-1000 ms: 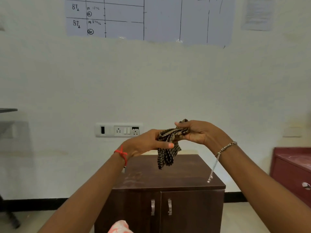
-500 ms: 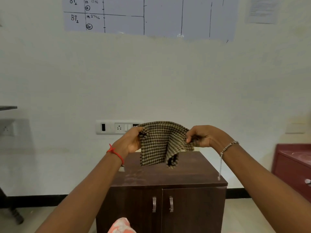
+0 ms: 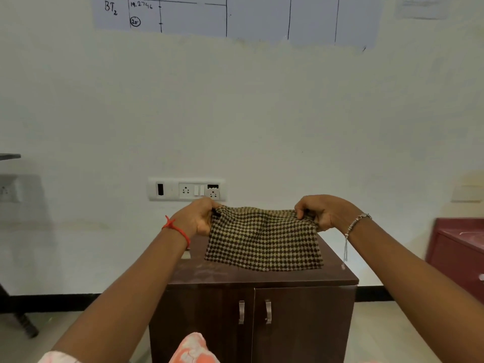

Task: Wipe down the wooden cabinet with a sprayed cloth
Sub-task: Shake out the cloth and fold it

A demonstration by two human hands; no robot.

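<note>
Cloth [image 3: 263,241] hangs spread above the wooden cabinet [image 3: 251,305]; left hand [image 3: 197,218] and right hand [image 3: 326,212] each pinch an upper corner in curled fingers [image 3: 301,210].

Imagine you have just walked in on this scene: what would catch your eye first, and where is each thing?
The brown checked cloth stands out first, stretched flat at the centre between the left hand and the right hand, each pinching a top corner. Below it stands the dark wooden cabinet with two metal door handles. On the white wall behind sits a switch panel, with a hand-drawn chart taped higher up.
</note>
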